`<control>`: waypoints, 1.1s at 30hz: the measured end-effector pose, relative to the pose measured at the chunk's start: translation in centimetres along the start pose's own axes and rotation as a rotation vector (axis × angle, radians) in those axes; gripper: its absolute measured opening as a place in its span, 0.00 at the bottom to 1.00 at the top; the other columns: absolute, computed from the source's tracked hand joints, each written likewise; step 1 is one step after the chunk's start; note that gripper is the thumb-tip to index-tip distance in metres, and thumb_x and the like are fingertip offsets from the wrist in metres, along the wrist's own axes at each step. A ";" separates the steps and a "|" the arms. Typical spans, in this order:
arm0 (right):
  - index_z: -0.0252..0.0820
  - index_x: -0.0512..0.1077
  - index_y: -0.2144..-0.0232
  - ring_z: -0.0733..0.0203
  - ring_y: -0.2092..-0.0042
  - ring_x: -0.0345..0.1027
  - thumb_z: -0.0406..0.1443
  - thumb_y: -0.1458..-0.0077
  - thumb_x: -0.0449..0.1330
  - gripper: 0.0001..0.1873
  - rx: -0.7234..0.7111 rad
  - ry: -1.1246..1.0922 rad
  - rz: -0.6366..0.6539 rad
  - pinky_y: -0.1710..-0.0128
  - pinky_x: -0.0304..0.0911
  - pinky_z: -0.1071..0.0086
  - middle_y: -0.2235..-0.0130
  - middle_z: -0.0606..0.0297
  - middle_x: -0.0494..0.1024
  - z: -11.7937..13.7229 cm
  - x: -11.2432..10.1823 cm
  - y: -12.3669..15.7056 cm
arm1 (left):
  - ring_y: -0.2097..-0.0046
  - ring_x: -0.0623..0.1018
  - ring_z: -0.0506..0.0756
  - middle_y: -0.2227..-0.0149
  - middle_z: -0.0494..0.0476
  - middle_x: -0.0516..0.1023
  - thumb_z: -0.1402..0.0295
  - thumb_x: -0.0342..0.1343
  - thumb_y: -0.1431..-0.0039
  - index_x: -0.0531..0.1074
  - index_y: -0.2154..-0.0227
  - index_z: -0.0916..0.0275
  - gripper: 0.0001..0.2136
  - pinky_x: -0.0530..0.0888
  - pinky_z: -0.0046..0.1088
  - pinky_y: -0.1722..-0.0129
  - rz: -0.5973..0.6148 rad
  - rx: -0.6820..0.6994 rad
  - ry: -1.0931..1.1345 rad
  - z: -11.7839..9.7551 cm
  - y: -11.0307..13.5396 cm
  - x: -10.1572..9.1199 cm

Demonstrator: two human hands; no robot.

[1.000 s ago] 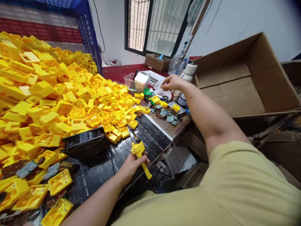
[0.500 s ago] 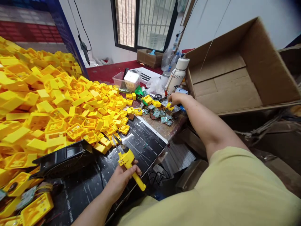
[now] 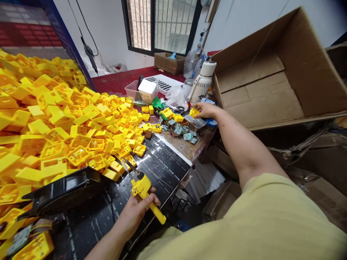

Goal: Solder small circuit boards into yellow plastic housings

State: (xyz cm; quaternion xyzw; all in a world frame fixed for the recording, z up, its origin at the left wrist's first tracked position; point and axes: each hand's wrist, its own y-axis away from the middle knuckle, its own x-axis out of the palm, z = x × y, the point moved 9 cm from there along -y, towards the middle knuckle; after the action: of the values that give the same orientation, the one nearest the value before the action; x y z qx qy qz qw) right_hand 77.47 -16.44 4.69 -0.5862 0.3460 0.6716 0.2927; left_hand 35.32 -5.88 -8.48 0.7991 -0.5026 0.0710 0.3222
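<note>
Black sheeting point(image 3: 165, 159) lies beside heaped yellow casings point(image 3: 62, 117). The left hand point(image 3: 137, 209) grips a soldering gun point(image 3: 141, 186); the right hand point(image 3: 205, 109) pinches one casing point(image 3: 193, 112).

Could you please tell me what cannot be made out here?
In the head view:
Part of the yellow tool: covered by the left hand.
Right end of the small yellow casing: covered by the right hand.
Markings on the circuit boards: too small.
Bottom-left yellow shell: cut off by the bottom edge.
</note>
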 end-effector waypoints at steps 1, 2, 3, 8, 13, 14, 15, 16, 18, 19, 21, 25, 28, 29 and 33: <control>0.40 0.66 0.48 0.56 0.50 0.68 0.43 0.39 0.57 0.20 -0.014 -0.019 -0.001 0.51 0.68 0.55 0.48 0.57 0.70 0.1 -0.2 0.1 | 0.67 0.75 0.52 0.73 0.51 0.76 0.56 0.71 0.60 0.71 0.63 0.64 0.24 0.69 0.28 0.62 -0.001 -0.002 -0.006 0.0 0.0 0.0; 0.40 0.66 0.48 0.56 0.51 0.68 0.43 0.39 0.57 0.20 -0.026 -0.037 0.001 0.51 0.68 0.55 0.48 0.57 0.70 0.2 -0.4 0.1 | 0.66 0.75 0.52 0.73 0.51 0.76 0.56 0.71 0.60 0.71 0.63 0.64 0.24 0.69 0.28 0.62 -0.001 -0.004 -0.009 0.0 0.0 0.0; 0.40 0.67 0.49 0.56 0.51 0.68 0.44 0.39 0.57 0.20 -0.037 -0.054 0.006 0.51 0.68 0.56 0.48 0.58 0.70 0.3 -0.5 0.1 | 0.66 0.75 0.52 0.73 0.51 0.76 0.56 0.71 0.60 0.71 0.63 0.64 0.24 0.69 0.28 0.62 0.001 -0.006 -0.010 0.0 0.0 0.0; 0.40 0.68 0.51 0.57 0.52 0.68 0.43 0.39 0.57 0.18 -0.076 -0.114 0.028 0.52 0.69 0.57 0.50 0.59 0.71 0.5 -0.3 0.2 | 0.67 0.75 0.51 0.73 0.51 0.76 0.56 0.72 0.59 0.71 0.63 0.64 0.24 0.69 0.27 0.62 0.006 -0.006 0.002 -0.2 0.1 0.2; 0.39 0.67 0.49 0.56 0.51 0.68 0.43 0.39 0.58 0.19 -0.129 -0.145 -0.037 0.52 0.69 0.56 0.49 0.58 0.71 0.9 -0.1 0.4 | 0.67 0.75 0.51 0.73 0.52 0.76 0.57 0.72 0.61 0.71 0.64 0.65 0.25 0.70 0.27 0.63 -0.003 -0.008 0.018 -0.2 0.3 0.3; 0.39 0.67 0.49 0.56 0.51 0.68 0.43 0.39 0.58 0.20 -0.136 -0.144 -0.056 0.52 0.69 0.55 0.49 0.58 0.70 1.0 -0.2 0.4 | 0.67 0.75 0.51 0.73 0.52 0.76 0.56 0.72 0.61 0.71 0.64 0.65 0.25 0.70 0.27 0.62 -0.004 -0.008 0.021 -0.2 0.3 0.3; 0.39 0.66 0.48 0.56 0.51 0.68 0.43 0.39 0.58 0.20 -0.140 -0.140 -0.074 0.51 0.68 0.55 0.49 0.58 0.70 1.0 -0.2 0.4 | 0.67 0.75 0.51 0.73 0.52 0.76 0.56 0.72 0.61 0.71 0.64 0.65 0.25 0.71 0.27 0.62 -0.005 -0.007 0.025 -0.2 0.3 0.3; 0.39 0.66 0.48 0.56 0.50 0.68 0.43 0.39 0.58 0.20 -0.141 -0.132 -0.092 0.51 0.68 0.55 0.48 0.57 0.70 1.0 -0.3 0.4 | 0.67 0.75 0.51 0.73 0.52 0.76 0.56 0.72 0.61 0.71 0.63 0.65 0.25 0.71 0.27 0.62 -0.005 -0.007 0.029 -0.2 0.3 0.3; 0.40 0.66 0.48 0.55 0.49 0.67 0.43 0.39 0.58 0.20 -0.136 -0.107 -0.123 0.50 0.67 0.54 0.47 0.57 0.69 0.8 -0.5 0.3 | 0.67 0.75 0.51 0.73 0.52 0.77 0.57 0.72 0.60 0.71 0.63 0.65 0.25 0.71 0.27 0.62 -0.001 -0.005 0.034 -0.2 0.2 0.3; 0.40 0.66 0.48 0.55 0.49 0.67 0.44 0.39 0.58 0.21 -0.131 -0.094 -0.132 0.50 0.67 0.53 0.47 0.57 0.69 0.6 -0.5 0.2 | 0.67 0.75 0.50 0.73 0.52 0.77 0.57 0.72 0.60 0.71 0.63 0.65 0.25 0.71 0.27 0.62 0.003 -0.004 0.035 -0.1 0.2 0.2; 0.40 0.66 0.48 0.54 0.48 0.66 0.44 0.39 0.58 0.21 -0.121 -0.073 -0.134 0.49 0.67 0.53 0.46 0.57 0.68 0.4 -0.2 -0.2 | 0.67 0.75 0.50 0.73 0.52 0.77 0.57 0.72 0.59 0.71 0.63 0.65 0.24 0.71 0.26 0.62 0.010 -0.002 0.033 -0.1 0.1 0.2; 0.40 0.67 0.49 0.55 0.50 0.67 0.44 0.39 0.58 0.20 -0.106 -0.056 -0.054 0.51 0.68 0.55 0.48 0.58 0.70 0.4 1.8 -0.9 | 0.67 0.76 0.50 0.73 0.51 0.77 0.57 0.72 0.59 0.71 0.63 0.65 0.24 0.70 0.27 0.62 0.011 -0.003 0.027 0.1 0.1 0.0; 0.40 0.68 0.50 0.56 0.51 0.68 0.44 0.39 0.58 0.19 -0.108 -0.059 0.019 0.52 0.69 0.56 0.49 0.58 0.71 0.7 3.2 -1.5 | 0.67 0.75 0.50 0.73 0.51 0.76 0.56 0.72 0.59 0.71 0.63 0.65 0.24 0.70 0.27 0.62 0.007 -0.003 0.024 0.1 0.1 0.0; 0.40 0.68 0.50 0.56 0.51 0.68 0.44 0.39 0.57 0.19 -0.106 -0.060 0.028 0.52 0.69 0.56 0.49 0.58 0.71 0.8 3.4 -1.7 | 0.67 0.75 0.50 0.73 0.51 0.76 0.56 0.72 0.59 0.71 0.63 0.65 0.24 0.70 0.27 0.62 0.008 -0.004 0.025 0.0 0.1 0.1; 0.41 0.68 0.51 0.56 0.51 0.68 0.44 0.38 0.57 0.18 -0.051 -0.048 -0.022 0.52 0.68 0.57 0.48 0.59 0.70 1.0 2.7 -3.4 | 0.67 0.75 0.51 0.73 0.51 0.77 0.55 0.72 0.60 0.70 0.63 0.65 0.25 0.70 0.28 0.62 0.003 -0.009 0.030 0.0 0.2 0.1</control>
State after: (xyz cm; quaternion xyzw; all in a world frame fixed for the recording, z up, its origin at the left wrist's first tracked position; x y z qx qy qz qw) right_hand 79.25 -13.68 1.69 -0.5810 0.3153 0.6908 0.2930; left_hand 35.25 -6.02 -8.31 0.7957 -0.4993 0.0810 0.3332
